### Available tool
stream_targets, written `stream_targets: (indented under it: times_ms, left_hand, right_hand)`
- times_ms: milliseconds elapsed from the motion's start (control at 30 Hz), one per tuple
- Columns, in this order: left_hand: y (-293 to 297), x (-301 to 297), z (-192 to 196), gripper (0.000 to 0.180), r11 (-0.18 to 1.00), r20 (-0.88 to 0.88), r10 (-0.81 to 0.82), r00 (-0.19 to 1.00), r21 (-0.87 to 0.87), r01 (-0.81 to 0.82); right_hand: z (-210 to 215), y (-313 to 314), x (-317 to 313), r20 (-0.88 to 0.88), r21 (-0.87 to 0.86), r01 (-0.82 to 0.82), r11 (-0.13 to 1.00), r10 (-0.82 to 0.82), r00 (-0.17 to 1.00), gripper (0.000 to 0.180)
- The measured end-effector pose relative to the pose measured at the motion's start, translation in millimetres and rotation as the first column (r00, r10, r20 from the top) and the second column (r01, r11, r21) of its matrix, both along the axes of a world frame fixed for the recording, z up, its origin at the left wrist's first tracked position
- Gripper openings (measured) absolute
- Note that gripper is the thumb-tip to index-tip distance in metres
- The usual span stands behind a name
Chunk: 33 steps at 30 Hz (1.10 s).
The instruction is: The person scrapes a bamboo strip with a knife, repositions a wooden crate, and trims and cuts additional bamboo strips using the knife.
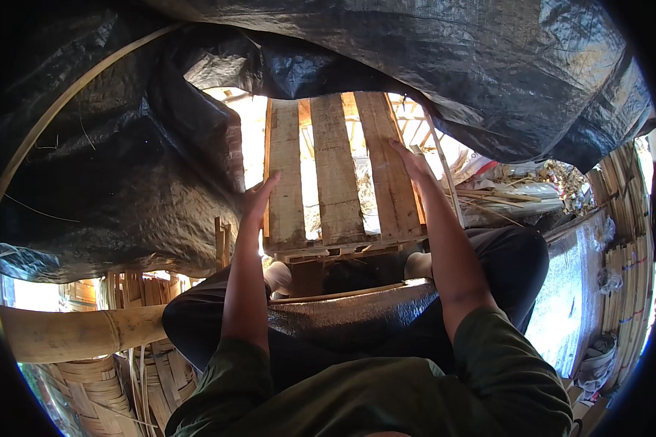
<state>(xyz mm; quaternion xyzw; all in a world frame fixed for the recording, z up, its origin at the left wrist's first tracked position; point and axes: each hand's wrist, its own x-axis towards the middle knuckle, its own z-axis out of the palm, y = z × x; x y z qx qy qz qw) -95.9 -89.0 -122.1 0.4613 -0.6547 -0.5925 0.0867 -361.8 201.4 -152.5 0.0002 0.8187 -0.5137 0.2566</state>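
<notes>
Between my arms stands a slatted wooden frame (333, 175), like a small pallet, with three broad rough planks and bright gaps between them. My left hand (257, 197) grips its left edge, the thumb lying towards the left plank. Higher up on the opposite edge, my right hand (412, 163) has its thumb against the right plank. The other fingers of both hands are mostly hidden behind the frame's sides. The frame's lower end is close to my knees, above a silvery sheet (353, 309) across my lap area.
Dark plastic sheeting (444, 58) hangs overhead and on the left (124, 167). A thick bamboo pole (87, 333) lies beside my left knee. Thin bamboo strips (499, 197) lie at right, near bundled bamboo slats (629, 284). Woven bamboo (98, 393) is at lower left.
</notes>
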Motion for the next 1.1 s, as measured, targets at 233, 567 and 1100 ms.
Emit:
stream_targets:
  times_ms: [233, 567, 1100]
  left_hand:
    - [-8.4, 9.3, -1.6, 0.083, 0.996, -0.096, -0.083, 0.992, 0.007, 0.084]
    - [-10.2, 31.4, 12.4, 0.115, 0.963, 0.206, -0.268, 0.941, 0.036, 0.266]
    - [165.6, 9.9, 165.2, 0.077, 0.408, -0.050, -0.828, 0.559, -0.737, 0.539]
  right_hand:
    - [13.6, -9.6, 3.9, 0.135, -0.091, -0.087, 0.992, 0.099, 0.986, 0.104]
    - [72.3, -3.6, 23.4, 0.142, 0.179, -0.228, 0.957, 0.204, 0.969, 0.098]
    - [335.1, 41.4, 86.1, -0.541, 0.538, -0.497, 0.680, 0.731, 0.415, 0.056]
